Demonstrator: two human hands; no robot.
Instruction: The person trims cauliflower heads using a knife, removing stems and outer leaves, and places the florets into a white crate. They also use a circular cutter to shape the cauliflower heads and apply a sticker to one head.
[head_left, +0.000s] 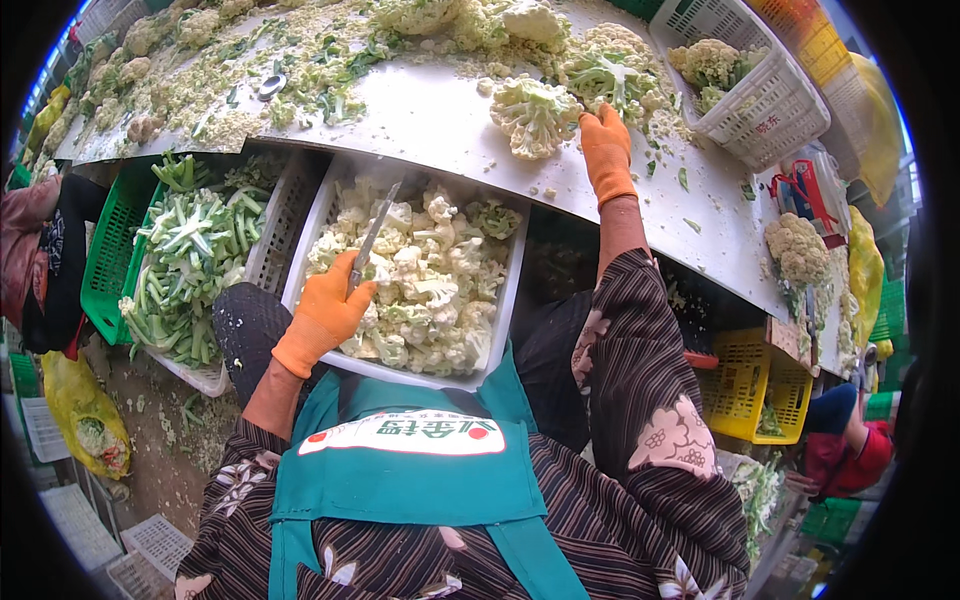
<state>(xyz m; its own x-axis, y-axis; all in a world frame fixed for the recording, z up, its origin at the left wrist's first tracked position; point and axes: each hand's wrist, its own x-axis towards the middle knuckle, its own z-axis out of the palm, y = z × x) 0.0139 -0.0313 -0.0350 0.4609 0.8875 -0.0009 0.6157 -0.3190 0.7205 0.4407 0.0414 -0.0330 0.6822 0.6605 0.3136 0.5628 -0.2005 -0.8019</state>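
Observation:
My left hand, in an orange glove, grips a knife whose blade points up and away. Below the blade, a white plastic crate between my knees holds cut cauliflower florets. My right hand, gloved in orange too, reaches onto the white tabletop. Its fingertips meet the near edge of a cauliflower piece with pale branching stalks showing. Whether they grip it is hidden. Just left of that hand lies another large cauliflower piece.
Cauliflower crumbs and leaf scraps cover the far left tabletop. A white crate with cauliflower stands at back right. Left of my knee, stalks and leaves fill a container beside a green crate. A yellow crate sits at lower right; people are at both sides.

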